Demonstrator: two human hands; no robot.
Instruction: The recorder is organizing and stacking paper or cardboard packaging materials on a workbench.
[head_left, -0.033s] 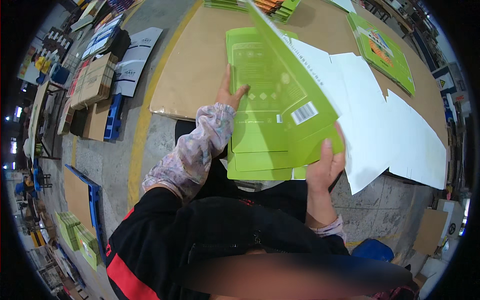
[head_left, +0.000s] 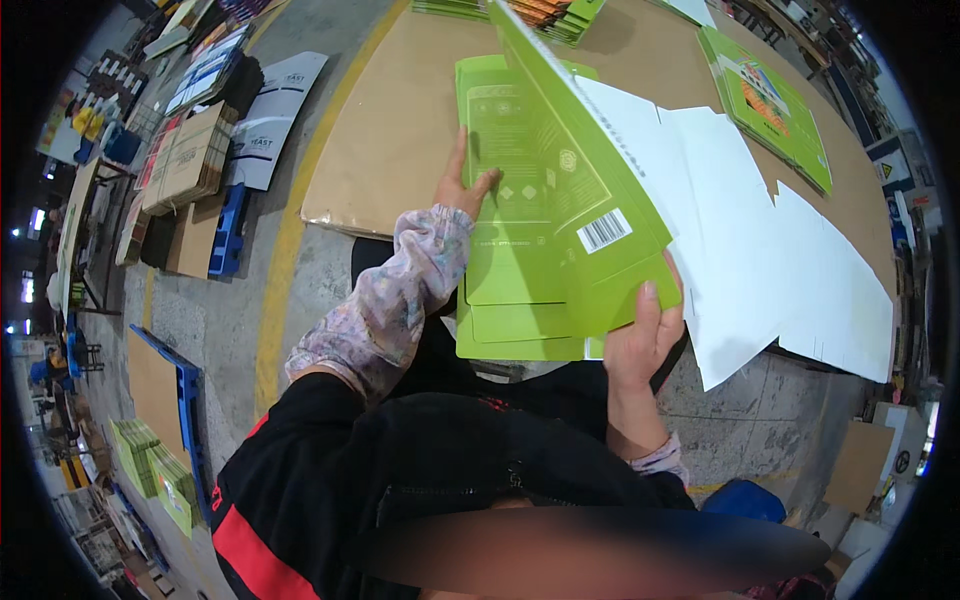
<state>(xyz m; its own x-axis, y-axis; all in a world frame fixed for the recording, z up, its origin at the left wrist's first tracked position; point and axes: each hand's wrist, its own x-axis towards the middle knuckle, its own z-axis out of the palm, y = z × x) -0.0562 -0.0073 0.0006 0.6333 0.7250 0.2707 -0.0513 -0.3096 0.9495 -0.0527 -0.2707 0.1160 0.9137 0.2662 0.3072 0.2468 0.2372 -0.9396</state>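
A flat green printed carton blank (head_left: pixel 620 265) is raised at its right side, its barcode panel tilted up and its far corner leaning away. My right hand (head_left: pixel 645 335) is closed on its near right corner, thumb on the printed face. Under it, more green carton blanks (head_left: pixel 500 290) lie at the table's near edge. My left hand (head_left: pixel 462 190) rests at their left edge, thumb and forefinger spread apart, the thumb touching the green surface. White blank sheets (head_left: pixel 735 190) with notched edges lie just right of the raised blank, partly hidden behind it.
The brown-topped table (head_left: pixel 385 130) carries green cartons (head_left: pixel 770 110) at the right and a green stack (head_left: pixel 555 15) at the far edge. On the floor to the left stand bundled cardboard (head_left: pixel 190 165), a blue pallet (head_left: pixel 228 230) and green bundles (head_left: pixel 155 470).
My right hand and the raised blank's near corner have shifted slightly left. The left hand stays in place.
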